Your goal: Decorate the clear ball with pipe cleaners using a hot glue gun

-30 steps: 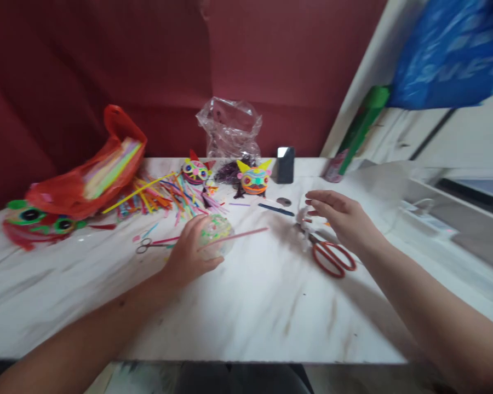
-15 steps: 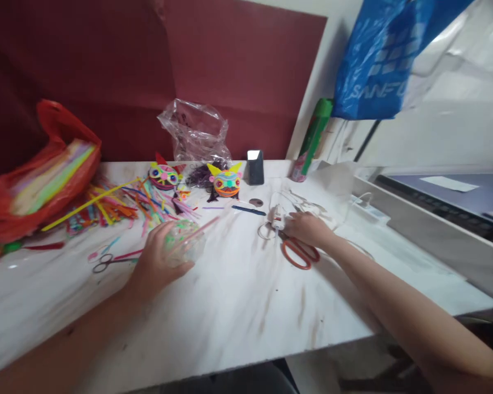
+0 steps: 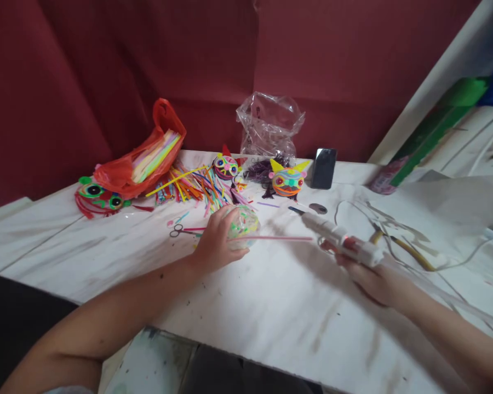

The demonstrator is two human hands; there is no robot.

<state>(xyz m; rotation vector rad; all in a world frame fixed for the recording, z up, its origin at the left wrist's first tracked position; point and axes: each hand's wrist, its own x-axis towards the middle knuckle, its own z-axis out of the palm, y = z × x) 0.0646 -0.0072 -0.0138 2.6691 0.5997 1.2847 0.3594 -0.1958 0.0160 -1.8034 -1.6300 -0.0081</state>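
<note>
My left hand (image 3: 217, 238) is wrapped round a clear ball (image 3: 246, 219) with green, yellow and red marks on it, just above the table. A thin pink strip (image 3: 279, 238) sticks out from the ball to the right. In my right hand (image 3: 367, 276) is a white hot glue gun (image 3: 345, 241), raised off the table, its nozzle pointing left toward the ball. Behind the ball stand finished-looking craft heads with eyes and ears: one with yellow ears (image 3: 288, 179) and one with red ears (image 3: 227, 166).
A red plastic bag (image 3: 127, 172) of coloured strips lies at the left by a green-eared craft head (image 3: 96, 198). Small scissors (image 3: 176, 230) rest left of my hand. A phone (image 3: 324, 168), a clear plastic bag (image 3: 271, 123) and pliers (image 3: 413, 253) are farther back and right.
My right hand has picked up the glue gun from beside the orange-handled scissors and brought it up near the ball. My left hand still holds the ball. The view has turned left.
</note>
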